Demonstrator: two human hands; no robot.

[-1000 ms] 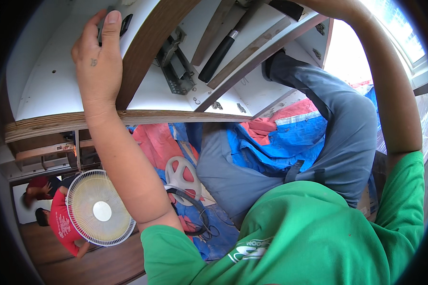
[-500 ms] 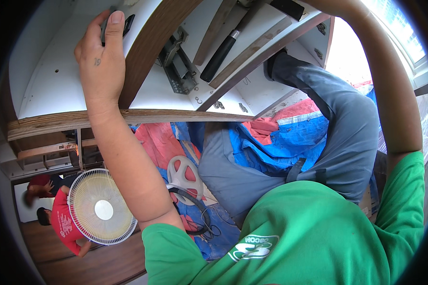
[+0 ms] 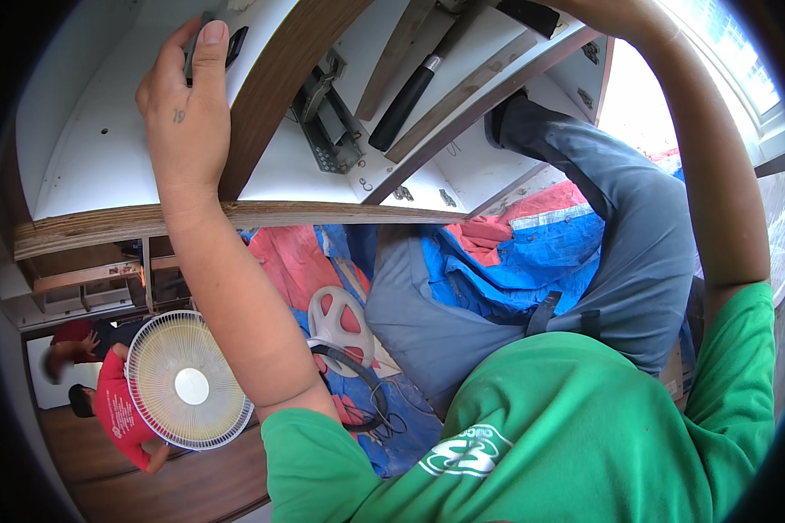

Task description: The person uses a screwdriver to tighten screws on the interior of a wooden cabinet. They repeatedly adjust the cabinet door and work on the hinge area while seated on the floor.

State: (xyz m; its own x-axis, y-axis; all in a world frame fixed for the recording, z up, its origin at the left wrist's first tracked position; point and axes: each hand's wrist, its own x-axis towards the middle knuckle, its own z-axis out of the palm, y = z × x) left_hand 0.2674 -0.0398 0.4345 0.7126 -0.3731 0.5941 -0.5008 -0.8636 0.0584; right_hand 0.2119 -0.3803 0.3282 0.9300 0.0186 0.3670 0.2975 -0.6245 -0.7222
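Note:
My left hand (image 3: 183,113) reaches up into the white cabinet (image 3: 87,148), beside a brown-edged partition (image 3: 279,70). Its thumb and fingers close around a dark flat piece (image 3: 235,45), whose kind I cannot make out. My right hand (image 3: 606,13) is at the top edge of the picture, by the far end of another brown-edged partition (image 3: 497,105). Its fingers are cut off from view. Between the partitions lie a long tool with a black handle (image 3: 403,105), wooden strips (image 3: 394,57) and a metal bracket-like fitting (image 3: 330,131).
Small metal hinges (image 3: 403,193) lie on the cabinet floor. My bent leg (image 3: 645,218) extends into the cabinet's right bay. Blue and red tarpaulin (image 3: 515,270) covers the floor below. A round fan (image 3: 190,386) stands at left, with two people in red (image 3: 118,401) beyond it.
My right forearm has shifted slightly left. My left hand keeps its place and grip.

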